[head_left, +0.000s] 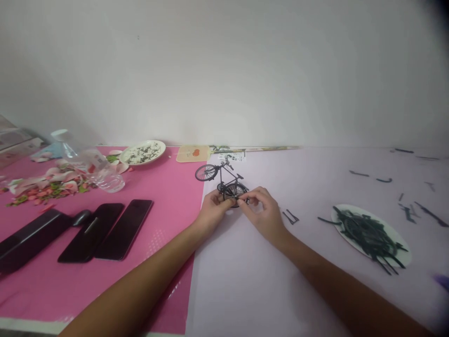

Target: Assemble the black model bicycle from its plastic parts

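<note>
Both hands are in close on the little bicycle, the left hand (213,206) gripping it low by the rear wheel (229,191), the right hand (264,213) coming in from the other side with thumb and forefinger pinched near the hub. Whether a tiny part sits between those right fingertips, I can't tell; the fingers cover the spot. And look at the angle: the model bicycle (229,172) points away to the left, front wheel (206,172) out at the far end, which seems to bring the rear end right under the fingers. The left looks like the anchor, steadying a thin frame that would probably twist if only one side were held. It's over the pale half of the tabletop (224,290), and dark parts show up nicely against that (good choice of backdrop, frankly).

Just beside the right hand lie small dark pieces (291,216), within easy reach. Further right, a white plate (405,260) carries a heap of dark strips (365,234), likely to keep them together, though several poke over the rim. Over on the pink side, two phones (124,229) (91,231) and a clear bottle (91,164) sit well apart from the handwork.
</note>
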Demonstrator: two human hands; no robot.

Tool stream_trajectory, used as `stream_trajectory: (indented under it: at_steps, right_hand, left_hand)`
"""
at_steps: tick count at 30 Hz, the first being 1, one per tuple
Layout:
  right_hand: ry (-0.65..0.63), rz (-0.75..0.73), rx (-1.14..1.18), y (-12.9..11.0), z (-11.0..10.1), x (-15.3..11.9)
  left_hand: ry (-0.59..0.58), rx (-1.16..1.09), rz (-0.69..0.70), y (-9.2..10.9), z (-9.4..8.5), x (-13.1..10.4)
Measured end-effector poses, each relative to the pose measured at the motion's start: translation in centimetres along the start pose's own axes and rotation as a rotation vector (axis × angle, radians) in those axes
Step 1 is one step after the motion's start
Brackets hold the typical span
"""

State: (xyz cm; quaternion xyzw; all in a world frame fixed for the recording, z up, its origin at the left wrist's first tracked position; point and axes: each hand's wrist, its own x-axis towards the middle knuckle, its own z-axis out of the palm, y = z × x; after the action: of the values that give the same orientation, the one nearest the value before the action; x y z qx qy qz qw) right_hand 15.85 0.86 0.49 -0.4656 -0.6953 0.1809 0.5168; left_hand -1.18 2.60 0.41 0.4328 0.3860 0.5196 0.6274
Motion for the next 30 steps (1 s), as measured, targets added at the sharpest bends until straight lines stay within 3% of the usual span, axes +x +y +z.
stream_trajectory:
  at_steps: [19, 30]
  right_hand:
    - [0.016, -0.002, 0.036, 0.04, 0.04, 0.14]
    - [0.026, 0.018, -0.037, -0.59, -0.43, 0.46]
  left_hand:
    - [-0.058, 0.032, 0.076, 0.07, 0.13, -0.21]
    - [-0.011, 0.057, 0.077, 0.06, 0.31, -0.35]
